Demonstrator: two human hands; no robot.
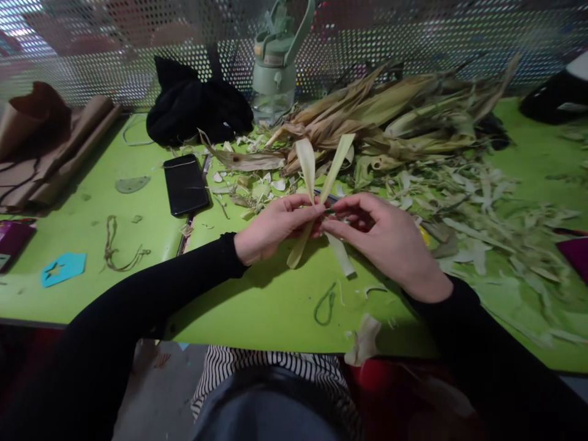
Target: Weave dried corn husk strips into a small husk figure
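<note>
Two pale corn husk strips (337, 168) cross in an X between my hands, above the green table. My left hand (280, 223) pinches them at the crossing with thumb and fingers. From the other side, my right hand (383, 236) meets it there, thumb and forefinger closed close to the crossing. What exactly the right fingertips grip is partly hidden, though a thin dark strand seems to show between them. Below the hands, the lower ends of the strips hang free. On the table nearby lies a loop of green cord (324, 304).
A heap of dried corn husks (390, 122) and shredded scraps (487, 196) covers the back and right. Behind stand a bottle (274, 76) and a black cloth bundle (193, 104). Leftward lie a phone (186, 185), twine (120, 251) and brown paper (55, 147). A perforated screen (138, 49) borders the table.
</note>
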